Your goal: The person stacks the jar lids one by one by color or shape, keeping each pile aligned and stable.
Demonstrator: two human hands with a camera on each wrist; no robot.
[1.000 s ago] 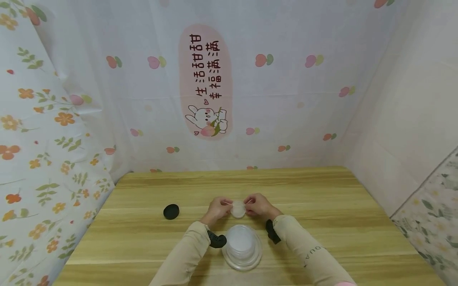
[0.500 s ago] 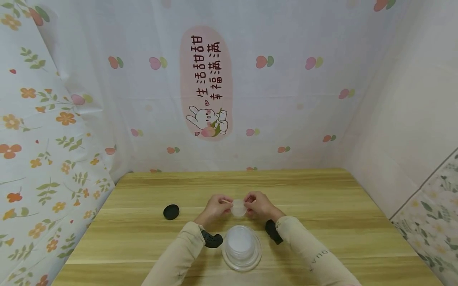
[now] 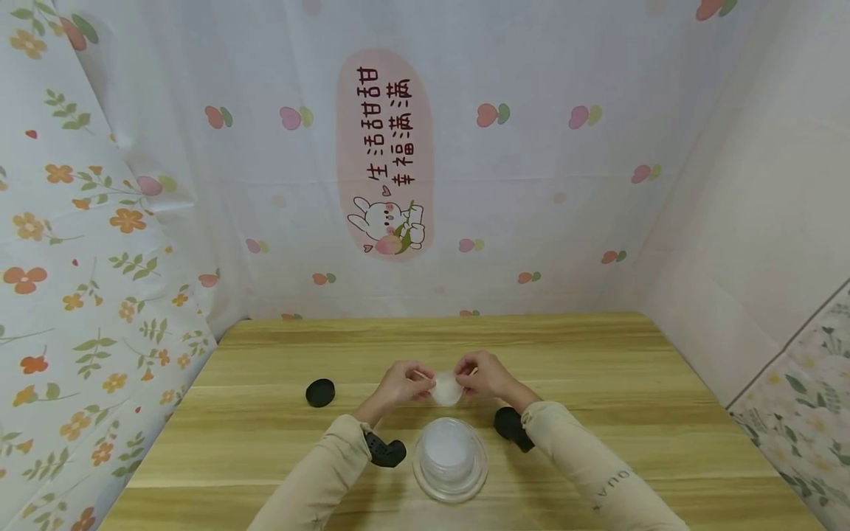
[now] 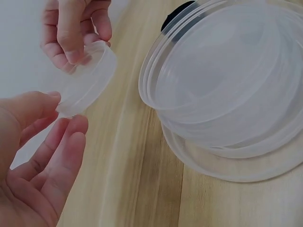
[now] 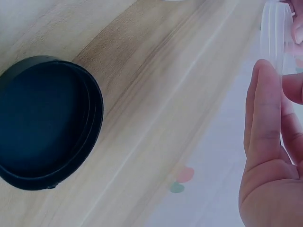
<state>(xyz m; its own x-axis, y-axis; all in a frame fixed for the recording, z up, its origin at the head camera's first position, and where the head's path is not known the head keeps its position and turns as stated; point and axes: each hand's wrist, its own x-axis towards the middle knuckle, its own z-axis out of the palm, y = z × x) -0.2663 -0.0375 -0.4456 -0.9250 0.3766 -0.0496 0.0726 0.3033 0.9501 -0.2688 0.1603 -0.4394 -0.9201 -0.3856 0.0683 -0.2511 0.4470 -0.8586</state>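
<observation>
A small round translucent plastic lid (image 3: 448, 389) with a shallow rim is held above the table between both hands. My left hand (image 3: 403, 382) pinches its left edge between thumb and fingers, and my right hand (image 3: 483, 375) pinches the opposite edge. In the left wrist view the small lid (image 4: 90, 80) stands tilted, with the left hand (image 4: 42, 151) below it and the right hand (image 4: 78, 28) above. Nearer to the body, a stack of larger clear plastic lids (image 3: 448, 457) rests on the table, apart from both hands.
A round black lid (image 3: 320, 392) lies to the left on the wooden table (image 3: 265, 457); its raised rim shows in the right wrist view (image 5: 47, 118). Printed cloth (image 3: 531, 184) hangs behind the table. Black devices are strapped to both wrists, one of them the left device (image 3: 387, 450).
My left wrist has moved a little to the left, and my right forearm a little to the right. The small lid has tilted slightly, with both hands still pinching it. The stack has stayed put.
</observation>
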